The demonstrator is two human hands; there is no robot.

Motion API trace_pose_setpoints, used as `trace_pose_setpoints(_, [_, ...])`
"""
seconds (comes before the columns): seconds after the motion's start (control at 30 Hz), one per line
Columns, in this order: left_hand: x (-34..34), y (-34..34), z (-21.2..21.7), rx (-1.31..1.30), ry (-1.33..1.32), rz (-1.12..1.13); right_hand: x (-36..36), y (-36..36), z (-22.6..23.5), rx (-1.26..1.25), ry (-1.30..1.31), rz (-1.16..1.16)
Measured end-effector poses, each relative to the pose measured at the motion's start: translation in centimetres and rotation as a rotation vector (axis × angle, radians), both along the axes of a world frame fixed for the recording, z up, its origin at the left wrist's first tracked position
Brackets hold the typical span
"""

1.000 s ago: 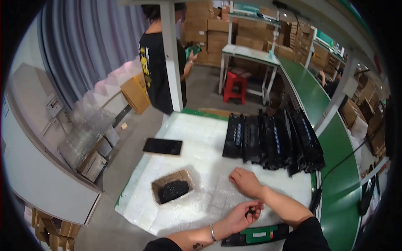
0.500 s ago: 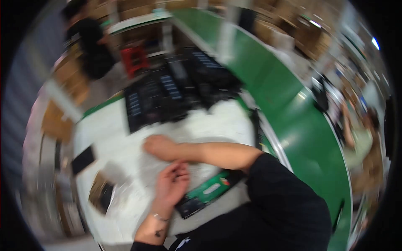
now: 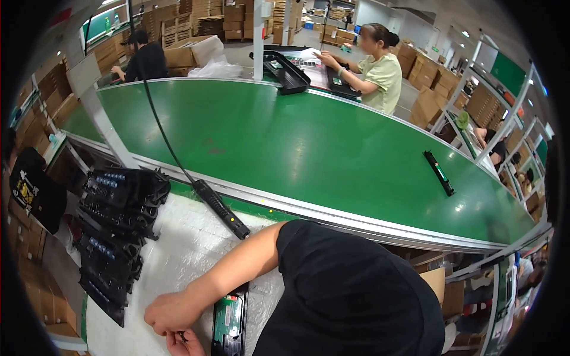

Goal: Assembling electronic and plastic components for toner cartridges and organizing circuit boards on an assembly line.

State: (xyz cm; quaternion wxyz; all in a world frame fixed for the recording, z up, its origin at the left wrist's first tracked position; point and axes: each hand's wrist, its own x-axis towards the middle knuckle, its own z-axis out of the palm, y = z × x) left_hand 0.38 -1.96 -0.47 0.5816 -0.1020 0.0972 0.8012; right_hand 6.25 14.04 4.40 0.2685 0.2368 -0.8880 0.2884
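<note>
At the lower left of the frame both hands meet over the white-covered table (image 3: 178,249). The upper hand (image 3: 172,310) belongs to the bare forearm that comes down from the black sleeve at lower centre; which of the person's arms this is cannot be told from the twisted view. Its fingers are curled together, knuckles up, and whether they pinch anything cannot be seen. The lower hand (image 3: 185,343) sits just beneath it at the bottom edge, partly cut off, with its fingertips drawn together on a small dark part (image 3: 181,338) too small to make out. Just to the right of both hands lies a long black cartridge (image 3: 228,320) with a green circuit board on its top face, running up and down the frame and touching the edge of the sleeve. At the left, a stack of black cartridges (image 3: 116,231) with blue contacts lies fanned across the table. A black electric screwdriver (image 3: 219,207) hangs on a cable that runs to the top of the frame, its tip above the table near the forearm. Beyond it a green conveyor belt (image 3: 285,142) sweeps across the middle, with one black cartridge strip (image 3: 439,173) lying on it at the right. At the top, a person in a pale green shirt (image 3: 380,71) works at black trays (image 3: 288,71).
</note>
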Motion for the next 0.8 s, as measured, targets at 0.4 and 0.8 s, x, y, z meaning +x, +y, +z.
trace_pose_setpoints(0.4, [-1.7, -0.2, -1.8, 0.186, -0.357, -0.114, 13.6, 14.2, 1.4, 0.092, -0.392, -1.404])
trace_pose_setpoints(0.8, [0.8, 1.4, 0.7, -0.129, 0.122, 0.143, 13.4, 17.5, -1.3, -0.221, -0.776, -1.354])
